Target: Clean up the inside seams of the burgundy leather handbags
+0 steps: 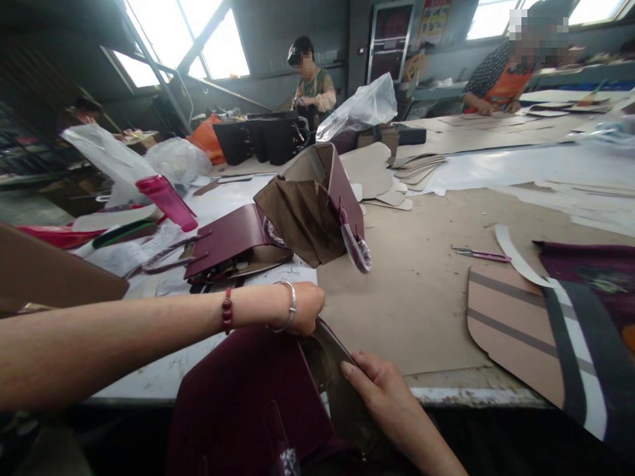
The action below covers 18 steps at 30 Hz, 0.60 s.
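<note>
A dark burgundy handbag (243, 390) stands at the table's front edge, its mouth towards me and brown lining showing inside. My left hand (305, 309), with a bracelet and a bangle on its arm, is closed on the bag's far top corner; its fingertips are hidden. Along the near stretch of the same rim, my right hand (377, 383) pinches the edge between thumb and fingers. Beyond my hands lies a second burgundy handbag (228, 238) on its side. Beside it, another bag (350, 192) has its brown lining (302, 218) pulled out and a plastic-wrapped handle.
Tweezers-like tool (481, 254) and striped tan panels (516, 324) lie on the right of the table (407, 284). A pink bottle (169, 201) is at left. Black bags (262, 139) and stacked pieces (419, 168) sit farther back. Co-workers (317, 86) are across the table.
</note>
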Available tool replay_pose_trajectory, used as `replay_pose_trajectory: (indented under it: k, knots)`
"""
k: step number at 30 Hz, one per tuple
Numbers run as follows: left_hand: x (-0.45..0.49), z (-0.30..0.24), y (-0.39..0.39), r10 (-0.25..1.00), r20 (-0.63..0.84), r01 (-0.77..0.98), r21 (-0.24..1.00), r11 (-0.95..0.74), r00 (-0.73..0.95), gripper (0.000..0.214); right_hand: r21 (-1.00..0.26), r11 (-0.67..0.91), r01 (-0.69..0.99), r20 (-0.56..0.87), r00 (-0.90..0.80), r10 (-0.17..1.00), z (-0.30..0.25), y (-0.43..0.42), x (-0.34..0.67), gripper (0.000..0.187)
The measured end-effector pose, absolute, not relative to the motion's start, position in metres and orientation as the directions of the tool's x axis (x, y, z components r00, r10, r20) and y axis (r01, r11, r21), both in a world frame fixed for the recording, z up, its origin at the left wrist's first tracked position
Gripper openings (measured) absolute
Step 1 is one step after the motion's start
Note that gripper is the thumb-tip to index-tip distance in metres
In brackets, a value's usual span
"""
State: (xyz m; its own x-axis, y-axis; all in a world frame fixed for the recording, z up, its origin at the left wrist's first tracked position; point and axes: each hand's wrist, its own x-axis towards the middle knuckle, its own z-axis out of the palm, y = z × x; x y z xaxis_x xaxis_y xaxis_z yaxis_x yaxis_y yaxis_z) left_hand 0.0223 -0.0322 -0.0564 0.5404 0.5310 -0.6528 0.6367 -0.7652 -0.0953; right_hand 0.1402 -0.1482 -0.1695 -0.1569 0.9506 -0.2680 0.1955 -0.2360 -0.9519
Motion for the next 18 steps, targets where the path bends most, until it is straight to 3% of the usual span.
replay_pose_trajectory:
  k: [18]
  knots:
    - [0.023, -0.052, -0.043, 0.542, -0.566, 0.65, -0.014, -0.76, 0.621, 0.021, -0.957, -0.255, 0.139, -0.279, -0.198, 0.94, -0.165, -0.149, 0.145, 0.033]
